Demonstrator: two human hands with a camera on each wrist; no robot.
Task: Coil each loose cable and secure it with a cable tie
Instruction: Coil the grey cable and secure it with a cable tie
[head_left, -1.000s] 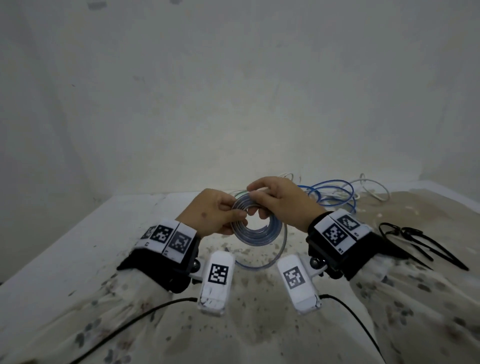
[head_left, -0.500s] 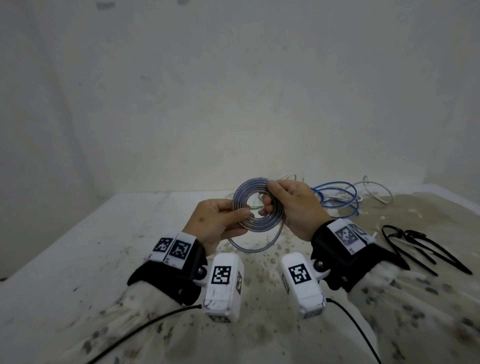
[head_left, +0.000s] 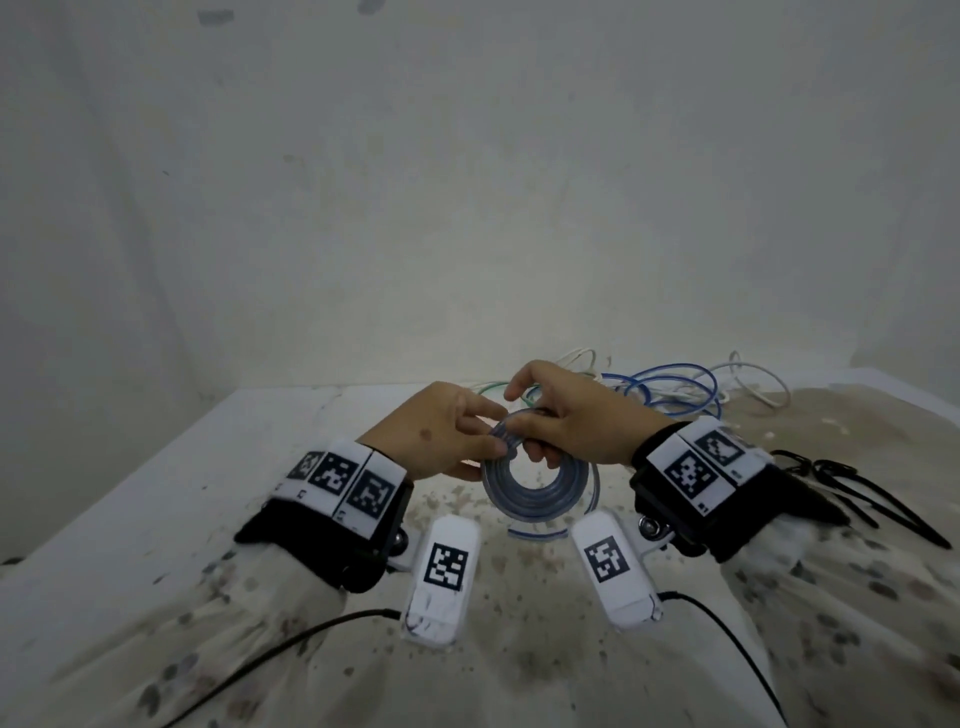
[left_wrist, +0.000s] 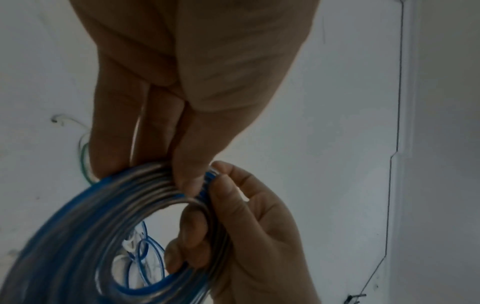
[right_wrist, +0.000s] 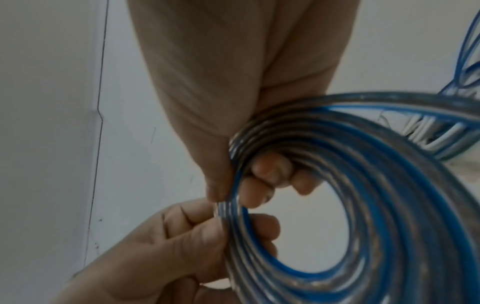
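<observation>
A tight coil of clear-and-blue cable (head_left: 535, 491) hangs above the table between both hands. My left hand (head_left: 470, 434) pinches the coil's upper left edge between thumb and fingers (left_wrist: 187, 181). My right hand (head_left: 550, 423) grips the top of the coil, thumb outside and fingers (right_wrist: 270, 174) curled through the hole, with the index finger lifted. A short loose tail (head_left: 537, 532) of the cable curves under the coil. In the wrist views the coil (left_wrist: 78, 236) (right_wrist: 363, 185) fills the lower part of the picture.
Loose blue cable (head_left: 670, 387), white cable (head_left: 750, 376) and a green one (head_left: 493, 388) lie tangled at the back of the stained white table (head_left: 208, 493). Black cable ties (head_left: 852, 486) lie at the right. A wall stands close behind.
The coil was held higher half a second ago; both hands have brought it down and closer, its face turned toward me. The right index finger has lifted off.
</observation>
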